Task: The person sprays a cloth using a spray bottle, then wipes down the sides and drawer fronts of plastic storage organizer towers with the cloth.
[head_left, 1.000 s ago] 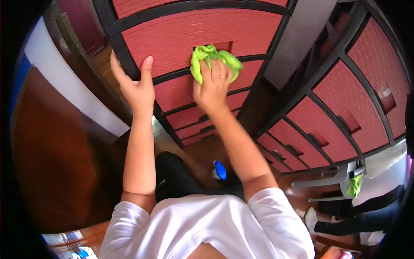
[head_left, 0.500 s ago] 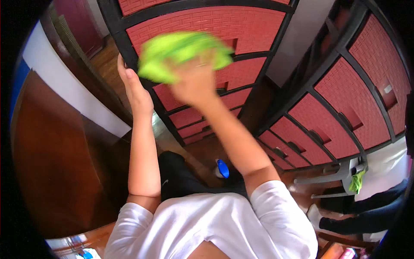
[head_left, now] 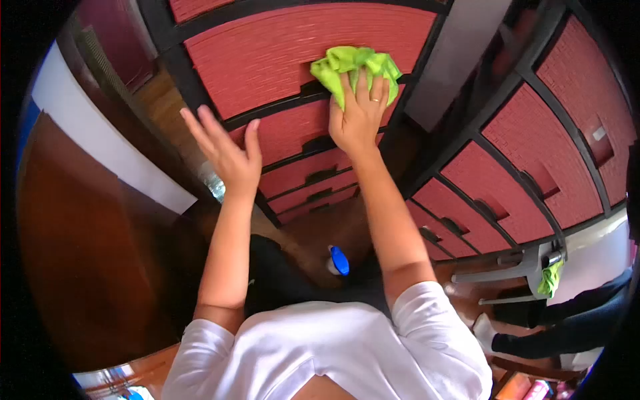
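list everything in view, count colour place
red rectangular textured drawer units: 2, red, centre and right
grey chair: 1, grey, lower right
crumpled green fabric cloth: 1, green, upper centre
hanging green fabric cloth: 1, green, lower right
blue-topped container: 1, blue and white, lower centre
another person's trousered legs: 2, dark, lower right
glossy brown surface: 1, brown, left
curved white strip: 1, white, left
left hand: 1, white sleeve, centre
right hand: 1, white sleeve, on crumpled cloth
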